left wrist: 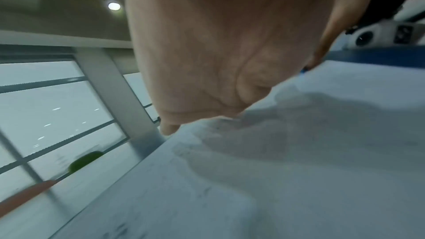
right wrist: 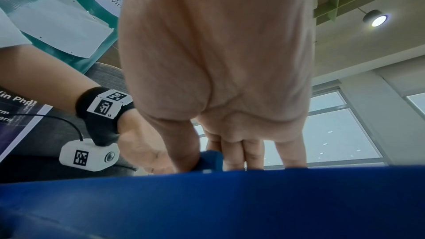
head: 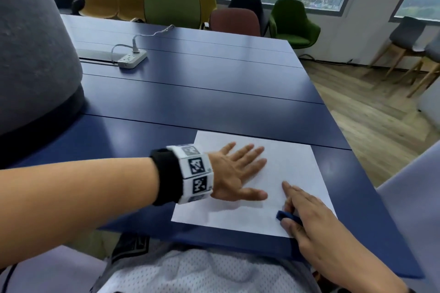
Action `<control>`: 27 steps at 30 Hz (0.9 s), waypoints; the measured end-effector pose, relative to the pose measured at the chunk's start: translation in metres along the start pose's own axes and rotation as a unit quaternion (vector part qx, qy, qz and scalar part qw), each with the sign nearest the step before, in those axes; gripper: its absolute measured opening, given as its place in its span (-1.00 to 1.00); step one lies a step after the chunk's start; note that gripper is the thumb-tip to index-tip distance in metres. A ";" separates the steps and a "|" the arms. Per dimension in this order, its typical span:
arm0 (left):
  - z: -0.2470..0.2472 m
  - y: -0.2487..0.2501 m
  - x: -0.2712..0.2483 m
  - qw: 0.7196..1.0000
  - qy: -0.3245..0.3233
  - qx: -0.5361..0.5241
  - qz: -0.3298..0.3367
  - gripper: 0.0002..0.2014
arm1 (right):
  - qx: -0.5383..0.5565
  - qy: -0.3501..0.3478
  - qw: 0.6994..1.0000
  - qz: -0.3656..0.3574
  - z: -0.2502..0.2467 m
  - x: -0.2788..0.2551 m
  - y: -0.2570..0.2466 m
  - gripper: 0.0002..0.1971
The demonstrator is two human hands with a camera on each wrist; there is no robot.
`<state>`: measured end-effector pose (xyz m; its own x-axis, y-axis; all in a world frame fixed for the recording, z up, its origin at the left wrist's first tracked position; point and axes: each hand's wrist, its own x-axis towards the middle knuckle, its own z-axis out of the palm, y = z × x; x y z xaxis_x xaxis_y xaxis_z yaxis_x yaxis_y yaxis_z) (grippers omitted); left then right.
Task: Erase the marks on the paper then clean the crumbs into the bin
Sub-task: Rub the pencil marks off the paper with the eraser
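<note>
Left hand [head: 234, 172] lies flat, fingers spread, on the paper [head: 295, 169]; right hand [head: 314, 223] fingers pinch the blue eraser [head: 287, 216].

Paper [head: 292, 173] lies on table [head: 214, 83], power strip [head: 132, 57] behind.

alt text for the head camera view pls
A left hand presses flat on a white sheet of paper on a dark blue table, while the right hand pinches a blue eraser against the sheet.
</note>
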<state>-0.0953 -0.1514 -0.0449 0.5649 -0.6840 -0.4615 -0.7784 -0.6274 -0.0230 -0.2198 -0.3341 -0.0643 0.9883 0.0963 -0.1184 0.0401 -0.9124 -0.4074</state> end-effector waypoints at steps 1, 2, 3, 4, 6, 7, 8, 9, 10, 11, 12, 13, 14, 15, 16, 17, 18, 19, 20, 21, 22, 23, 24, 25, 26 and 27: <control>0.002 0.003 0.005 1.000 -0.009 0.005 0.009 -0.14 | 0.002 -0.002 1.000 0.002 -0.001 0.000 -0.001 -0.35; 0.005 0.002 0.008 1.000 -0.017 0.000 0.006 -0.15 | 0.003 -0.004 1.000 0.004 -0.002 0.000 -0.001 -0.35; 0.006 -0.003 0.007 1.000 -0.024 -0.010 -0.008 -0.15 | 0.006 -0.005 1.000 0.003 -0.003 0.000 -0.001 -0.35; 0.008 -0.011 0.003 0.999 -0.030 -0.018 -0.032 -0.15 | 0.007 -0.005 1.000 0.001 -0.002 0.000 -0.001 -0.36; 0.009 -0.031 -0.007 0.993 -0.039 -0.025 -0.109 -0.13 | 0.009 -0.005 1.000 -0.003 0.000 0.000 0.000 -0.38; 0.009 -0.042 -0.011 0.987 -0.041 -0.027 -0.156 -0.11 | 0.010 -0.002 1.000 -0.003 0.001 0.001 0.000 -0.38; 0.007 -0.050 -0.013 0.979 -0.038 -0.025 -0.197 -0.08 | 0.010 0.001 1.000 -0.004 0.002 0.000 0.001 -0.38; 0.005 -0.055 -0.014 0.974 -0.030 -0.025 -0.224 -0.05 | 0.007 0.004 1.000 -0.005 0.001 0.000 0.000 -0.38; 0.003 -0.056 -0.012 0.974 -0.018 -0.025 -0.227 -0.04 | 0.004 0.005 1.000 -0.006 0.001 0.000 0.000 -0.39; 0.000 -0.052 -0.010 0.979 -0.011 -0.022 -0.203 -0.05 | 0.002 0.006 1.000 -0.006 0.000 0.000 -0.001 -0.39; -0.002 -0.043 -0.007 0.987 -0.012 -0.018 -0.160 -0.08 | 0.002 0.006 1.000 -0.004 -0.001 0.000 -0.002 -0.38; -0.004 -0.033 -0.005 0.993 -0.019 -0.015 -0.111 -0.13 | 0.003 0.006 1.000 -0.002 -0.002 0.000 -0.003 -0.38; -0.002 -0.022 -0.003 0.997 -0.031 -0.014 -0.069 -0.16 | 0.005 0.006 1.000 0.000 -0.003 -0.001 -0.003 -0.37; 0.000 -0.013 -0.002 0.998 -0.041 -0.014 -0.043 -0.17 | 0.010 0.006 1.000 0.001 -0.003 -0.001 -0.003 -0.37; 0.004 -0.010 -0.002 0.998 -0.047 -0.015 -0.035 -0.17 | 0.016 0.006 1.000 0.000 -0.003 -0.001 -0.003 -0.38; 0.007 -0.012 -0.002 0.998 -0.048 -0.014 -0.043 -0.16 | 0.022 0.004 1.000 -0.001 -0.003 0.000 -0.002 -0.39; 0.011 -0.018 -0.005 0.997 -0.052 -0.013 -0.064 -0.15 | 0.027 0.002 1.000 0.000 -0.002 -0.001 -0.001 -0.40; 0.013 -0.027 -0.008 0.994 -0.056 -0.008 -0.097 -0.14 | 0.029 0.001 1.000 0.000 0.000 -0.001 0.000 -0.41; 0.014 -0.036 -0.010 0.989 -0.057 -0.003 -0.137 -0.11 | 0.030 0.002 1.000 -0.001 0.001 -0.001 0.001 -0.42; 0.013 -0.045 -0.012 0.983 -0.055 0.001 -0.175 -0.09 | 0.028 0.005 1.000 -0.002 0.002 -0.002 0.002 -0.44; 0.012 -0.052 -0.014 0.978 -0.048 -0.002 -0.202 -0.06 | 0.025 0.008 1.000 -0.004 0.002 -0.001 0.003 -0.46; 0.009 -0.056 -0.014 0.977 -0.035 -0.011 -0.209 -0.05 | 0.022 0.011 1.000 -0.006 0.002 -0.001 0.002 -0.48; 0.007 -0.056 -0.015 0.981 -0.024 -0.024 -0.190 -0.06 | 0.021 0.011 1.000 -0.006 0.001 -0.001 0.002 -0.49; 0.006 -0.051 -0.016 0.988 -0.021 -0.032 -0.150 -0.08 | 0.021 0.011 1.000 -0.006 0.000 -0.001 0.001 -0.48; 0.006 -0.046 -0.018 0.993 -0.030 -0.036 -0.105 -0.10 | 0.020 0.012 1.000 -0.009 0.000 0.000 0.000 -0.45; 0.008 -0.042 -0.020 0.996 -0.047 -0.037 -0.071 -0.12 | 0.017 0.013 1.000 -0.013 0.000 0.000 0.000 -0.43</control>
<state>-0.0764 -0.1081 -0.0421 0.6369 -0.5511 -0.5391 -0.6684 -0.7432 -0.0298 -0.2201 -0.3342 -0.0642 0.9905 0.1083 -0.0847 0.0603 -0.8959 -0.4401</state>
